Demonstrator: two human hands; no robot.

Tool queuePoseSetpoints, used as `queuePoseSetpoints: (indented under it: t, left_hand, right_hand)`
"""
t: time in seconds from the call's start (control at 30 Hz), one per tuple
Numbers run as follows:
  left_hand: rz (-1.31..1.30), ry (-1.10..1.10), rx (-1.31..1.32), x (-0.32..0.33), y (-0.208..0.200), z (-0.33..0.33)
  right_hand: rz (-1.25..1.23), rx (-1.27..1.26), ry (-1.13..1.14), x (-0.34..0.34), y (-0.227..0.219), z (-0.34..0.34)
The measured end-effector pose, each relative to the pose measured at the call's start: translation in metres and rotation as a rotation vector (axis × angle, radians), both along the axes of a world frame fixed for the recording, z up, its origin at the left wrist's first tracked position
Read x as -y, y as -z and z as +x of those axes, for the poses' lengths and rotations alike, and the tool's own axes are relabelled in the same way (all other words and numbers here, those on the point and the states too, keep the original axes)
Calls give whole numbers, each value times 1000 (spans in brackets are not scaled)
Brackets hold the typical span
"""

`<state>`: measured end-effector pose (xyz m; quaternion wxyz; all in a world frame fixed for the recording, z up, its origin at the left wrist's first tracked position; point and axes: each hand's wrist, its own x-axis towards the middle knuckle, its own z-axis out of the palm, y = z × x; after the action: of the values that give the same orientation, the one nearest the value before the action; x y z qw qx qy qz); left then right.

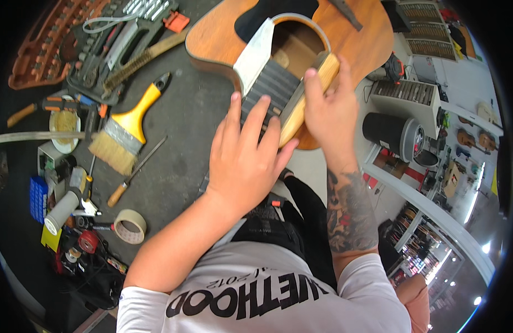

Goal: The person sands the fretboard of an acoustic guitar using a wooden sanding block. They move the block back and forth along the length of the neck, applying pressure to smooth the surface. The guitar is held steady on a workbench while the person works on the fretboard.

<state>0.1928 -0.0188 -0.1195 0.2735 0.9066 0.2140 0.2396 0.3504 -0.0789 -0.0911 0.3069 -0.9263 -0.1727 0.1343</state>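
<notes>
An acoustic guitar (356, 33) with a brown wooden body lies on the dark bench top, its round soundhole (290, 47) facing up. White masking paper (255, 55) covers the top beside the dark fretboard (270, 86). My right hand (331, 105) grips a pale wooden block (322, 75) with a grey strip along one side, thumb on the near face and fingers over the far one. The block stands along the fretboard's right edge. My left hand (245, 150) has its fingers spread, fingertips on the fretboard and thumb near the block's lower end. Its palm hides part of the neck.
Left on the bench lie a wide yellow-handled brush (126, 130), a wooden-handled thin tool (137, 172), a tape roll (130, 226), a wire brush (140, 62) and open socket cases (43, 47). A dark bar (345, 14) rests on the guitar. A black bin (392, 136) stands right.
</notes>
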Motion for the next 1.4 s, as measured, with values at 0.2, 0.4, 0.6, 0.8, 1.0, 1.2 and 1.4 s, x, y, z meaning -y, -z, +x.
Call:
queuePoseSetpoints:
  t: [0.2, 0.4, 0.6, 0.8, 1.0, 1.2, 1.4]
  left_hand:
    - [19, 20, -68, 6, -10, -20]
    - [-15, 5, -61, 9, -12, -38]
    - [19, -14, 4, -1, -7, 2]
    - [19, -4, 11, 3, 2, -8]
    - [-62, -9, -21, 9, -5, -40]
    - [-63, -21, 59, -1, -3, -8]
    - [-50, -32, 58, 6, -1, -22]
  right_hand:
    - [99, -58, -23, 5, -5, -25]
    - [171, -42, -16, 9, -6, -45]
    - [81, 68, -13, -1, 4, -2]
    - [208, 1, 12, 1, 9, -13]
    - [271, -66, 45, 6, 7, -50]
    - [234, 179, -54, 1, 18, -6]
    - [166, 40, 14, 3, 8, -30]
